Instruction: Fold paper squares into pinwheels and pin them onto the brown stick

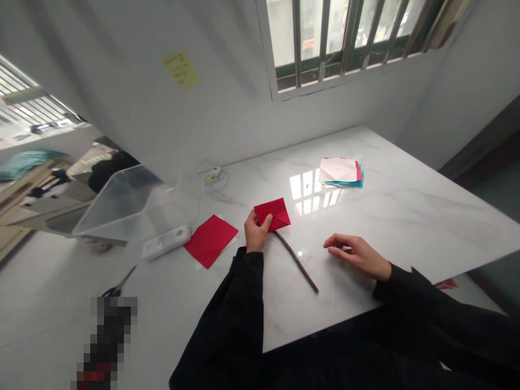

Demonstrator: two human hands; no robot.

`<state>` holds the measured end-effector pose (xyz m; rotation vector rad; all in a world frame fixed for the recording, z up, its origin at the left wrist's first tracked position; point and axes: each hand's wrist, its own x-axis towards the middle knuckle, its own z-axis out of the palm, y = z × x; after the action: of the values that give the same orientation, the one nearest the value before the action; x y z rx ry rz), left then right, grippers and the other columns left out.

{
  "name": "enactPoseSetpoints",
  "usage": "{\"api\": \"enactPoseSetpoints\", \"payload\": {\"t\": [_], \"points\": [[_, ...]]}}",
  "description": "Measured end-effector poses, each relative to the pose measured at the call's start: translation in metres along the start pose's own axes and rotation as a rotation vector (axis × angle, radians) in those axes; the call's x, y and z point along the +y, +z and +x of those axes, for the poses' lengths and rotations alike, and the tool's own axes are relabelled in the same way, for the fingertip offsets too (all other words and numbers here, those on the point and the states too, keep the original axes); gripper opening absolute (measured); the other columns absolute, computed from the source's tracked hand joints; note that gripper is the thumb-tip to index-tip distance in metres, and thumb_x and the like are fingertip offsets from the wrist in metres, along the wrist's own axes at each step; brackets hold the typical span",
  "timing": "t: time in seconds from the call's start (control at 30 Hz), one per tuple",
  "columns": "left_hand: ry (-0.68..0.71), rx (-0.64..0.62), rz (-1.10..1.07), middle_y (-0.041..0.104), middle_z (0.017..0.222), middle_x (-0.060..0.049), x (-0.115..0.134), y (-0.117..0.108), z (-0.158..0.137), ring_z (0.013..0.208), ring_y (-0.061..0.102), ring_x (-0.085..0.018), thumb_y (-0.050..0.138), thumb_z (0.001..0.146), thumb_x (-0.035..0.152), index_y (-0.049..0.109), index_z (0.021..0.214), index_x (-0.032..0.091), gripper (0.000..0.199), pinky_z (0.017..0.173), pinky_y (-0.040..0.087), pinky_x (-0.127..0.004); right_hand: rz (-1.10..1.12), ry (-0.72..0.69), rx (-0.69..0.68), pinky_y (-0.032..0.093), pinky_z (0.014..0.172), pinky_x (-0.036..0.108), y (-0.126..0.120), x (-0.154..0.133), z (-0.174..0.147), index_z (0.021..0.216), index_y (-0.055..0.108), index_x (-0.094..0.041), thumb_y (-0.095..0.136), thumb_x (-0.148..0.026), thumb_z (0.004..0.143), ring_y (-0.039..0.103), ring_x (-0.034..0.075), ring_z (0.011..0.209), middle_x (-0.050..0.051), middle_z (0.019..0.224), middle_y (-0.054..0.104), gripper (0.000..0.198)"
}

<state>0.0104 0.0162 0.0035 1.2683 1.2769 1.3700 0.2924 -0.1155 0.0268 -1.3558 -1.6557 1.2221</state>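
My left hand (257, 234) pinches a red envelope (277, 212) by its lower left part, the thumb lying on its folded face. A thin brown stick (298, 262) lies slantwise on the white marbled table (385, 216), its upper end close under the envelope. Holding nothing, my right hand (359, 255) hovers to the right of the stick with its fingers curved and the thumb apart. Left of my left hand, a flat red paper square (211, 241) rests over some whitish paper.
A white power strip (166, 242) and a clear plastic bin (122, 200) stand at the left. Scissors (118, 287) lie nearer the front left. Several envelopes or papers (340, 170) are stacked toward the back right. A cable with a plug (214, 173) sits by the wall.
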Motion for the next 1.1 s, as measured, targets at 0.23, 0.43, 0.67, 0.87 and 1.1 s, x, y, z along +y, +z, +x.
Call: {"api": "enactPoseSetpoints", "payload": {"t": [0.23, 0.43, 0.67, 0.87, 1.1], "points": [[-0.059, -0.075, -0.127, 0.077, 0.099, -0.008, 0.008, 0.002, -0.006, 0.08, 0.075, -0.02, 0.073, 0.08, 0.036, 0.043, 0.147, 0.019, 0.075, 0.077, 0.062, -0.034, -0.102, -0.383, 0.141, 0.058, 0.07, 0.031, 0.057, -0.033, 0.097, 0.132, 0.062, -0.025, 0.069, -0.027, 0.089, 0.065, 0.018, 0.089, 0.009, 0.118, 0.064, 0.043], [-0.029, -0.082, -0.073, 0.073, 0.086, -0.001, 0.007, -0.003, -0.003, 0.06, 0.063, -0.012, 0.06, 0.085, 0.028, 0.037, 0.155, 0.023, 0.075, 0.064, 0.054, -0.025, -0.117, -0.423, 0.208, 0.058, 0.081, 0.032, 0.081, -0.013, 0.138, 0.135, 0.059, -0.028, 0.072, -0.021, 0.086, 0.064, 0.018, 0.093, 0.008, 0.125, 0.058, 0.051], [0.08, -0.07, 0.103, 0.07, 0.104, -0.005, 0.011, 0.001, -0.005, 0.095, 0.066, -0.02, 0.056, 0.087, 0.027, 0.067, 0.101, 0.02, 0.019, 0.087, 0.052, -0.029, -0.021, -0.344, 0.294, 0.053, 0.063, 0.025, 0.072, -0.007, 0.137, 0.093, 0.064, -0.02, 0.072, -0.023, 0.084, 0.06, 0.014, 0.077, 0.003, 0.097, 0.063, 0.013], [0.04, -0.137, 0.132, 0.069, 0.099, -0.003, 0.017, 0.0, -0.01, 0.085, 0.066, -0.019, 0.082, 0.074, 0.039, 0.058, 0.107, 0.021, 0.045, 0.078, 0.052, -0.027, 0.074, -0.298, 0.318, 0.057, 0.068, 0.029, 0.073, -0.008, 0.14, 0.089, 0.065, -0.019, 0.073, -0.033, 0.083, 0.064, 0.016, 0.078, 0.004, 0.091, 0.068, 0.017], [0.032, -0.051, 0.08, 0.072, 0.101, -0.006, 0.009, -0.005, -0.005, 0.081, 0.07, -0.018, 0.075, 0.081, 0.042, 0.051, 0.135, 0.022, 0.062, 0.072, 0.056, -0.027, 0.182, -0.198, 0.447, 0.052, 0.06, 0.026, 0.069, -0.002, 0.143, 0.097, 0.062, -0.021, 0.059, -0.02, 0.078, 0.061, 0.015, 0.071, 0.001, 0.085, 0.066, 0.02]]}}
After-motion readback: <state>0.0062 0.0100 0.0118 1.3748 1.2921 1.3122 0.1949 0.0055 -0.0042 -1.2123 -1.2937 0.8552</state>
